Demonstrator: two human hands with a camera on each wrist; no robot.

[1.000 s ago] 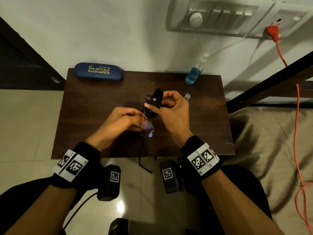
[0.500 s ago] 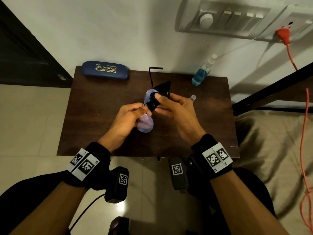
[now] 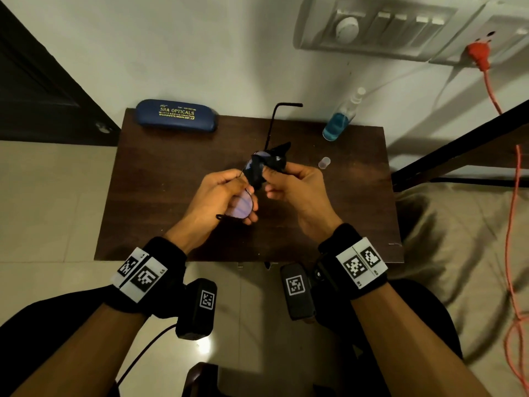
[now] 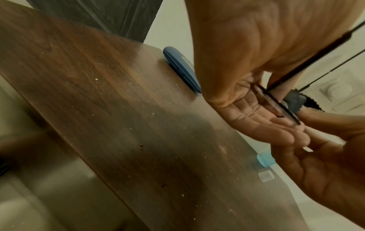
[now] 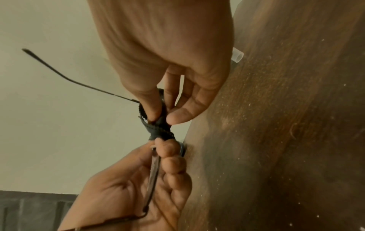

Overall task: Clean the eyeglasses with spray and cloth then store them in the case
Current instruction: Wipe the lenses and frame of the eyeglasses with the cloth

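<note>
Thin black-framed eyeglasses (image 3: 240, 207) with round purplish lenses are held above the dark wooden table (image 3: 160, 196). My left hand (image 3: 220, 196) grips the near lens rim, seen edge-on as eyeglasses (image 5: 153, 173) between its fingers. My right hand (image 3: 289, 184) pinches a black cloth (image 3: 264, 167) folded over the far lens; the cloth (image 5: 158, 126) sits between thumb and forefinger. One temple arm (image 3: 274, 118) sticks up toward the wall. The blue case (image 3: 176, 115), lettered SHA OPTICALS, lies shut at the table's back left. The spray bottle (image 3: 339, 121) with blue liquid stands at the back right.
A small clear cap (image 3: 324, 162) lies on the table right of my hands. A switch panel (image 3: 372, 27) and an orange plug with cord (image 3: 481, 57) are on the wall. A bed with beige cover (image 3: 458, 239) borders the table's right side.
The glasses were turned so one temple arm now points up toward the wall. The right hand's cloth has shifted along the far lens. The view moved closer.
</note>
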